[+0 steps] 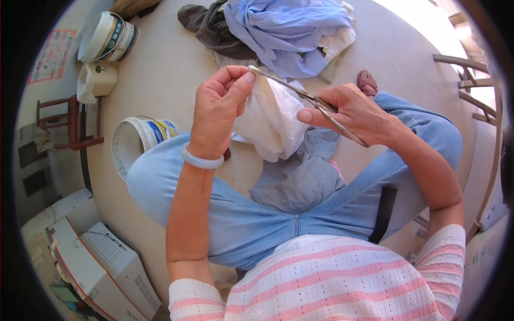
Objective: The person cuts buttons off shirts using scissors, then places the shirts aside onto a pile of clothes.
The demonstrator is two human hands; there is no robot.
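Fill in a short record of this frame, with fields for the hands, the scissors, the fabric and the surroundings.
Left hand: pinches the white cloth
Right hand: grips the scissors
Scissors tips: beside the left fingertips, at the cloth's upper edge
Between the legs: gray-blue cloth
Floor ahead: heap of clothes, light blue and dark
Beside left knee: tipped bucket
Cut progress: cannot tell

buckets [110, 37] and piled clothes [289, 27] suggest a home.
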